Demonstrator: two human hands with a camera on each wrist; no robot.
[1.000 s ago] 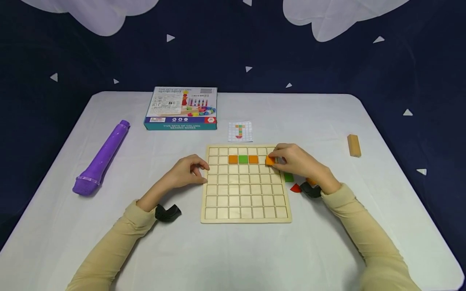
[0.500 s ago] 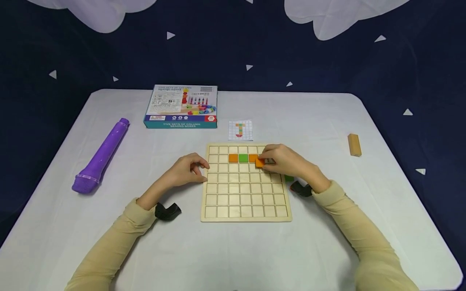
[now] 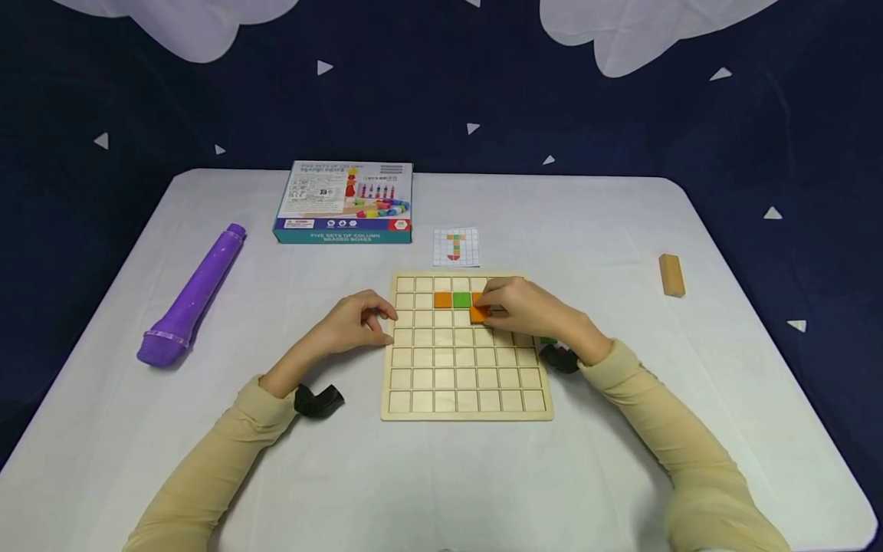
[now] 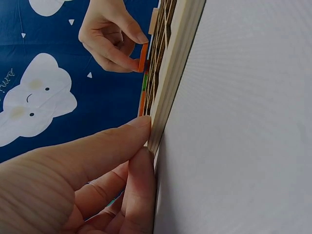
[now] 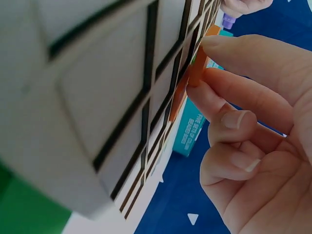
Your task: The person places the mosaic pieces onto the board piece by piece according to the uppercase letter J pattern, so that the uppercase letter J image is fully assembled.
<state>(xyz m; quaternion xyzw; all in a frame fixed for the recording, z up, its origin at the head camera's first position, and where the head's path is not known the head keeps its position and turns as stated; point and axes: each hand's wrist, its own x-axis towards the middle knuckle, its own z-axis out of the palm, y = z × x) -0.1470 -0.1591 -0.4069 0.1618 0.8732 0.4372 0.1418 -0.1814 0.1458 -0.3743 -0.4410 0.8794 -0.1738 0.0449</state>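
Observation:
My right hand (image 3: 527,310) pinches an orange square tile (image 3: 478,315) between thumb and fingertips, over the upper middle of the wooden grid board (image 3: 444,381). In the right wrist view the tile (image 5: 197,67) stands tilted at the board's surface. A row on the board holds an orange tile (image 3: 442,300), a green tile (image 3: 461,300) and another orange tile, which the held tile and fingers partly cover. At the board's left edge, my left hand (image 3: 350,323) grips the rim with thumb and curled finger; the left wrist view shows their tips (image 4: 141,123) against the wood.
Behind the board lies a pattern card (image 3: 456,248) with a coloured figure. A toy box (image 3: 343,203) lies at the back, a purple microphone (image 3: 193,295) at the left and a wooden block (image 3: 671,275) at the right. A green piece (image 3: 548,340) shows beneath the right wrist.
The right hand has carried the orange tile leftward across the board and slightly nearer, to just below the row's right-hand orange tile. The left hand has stayed at the board's edge.

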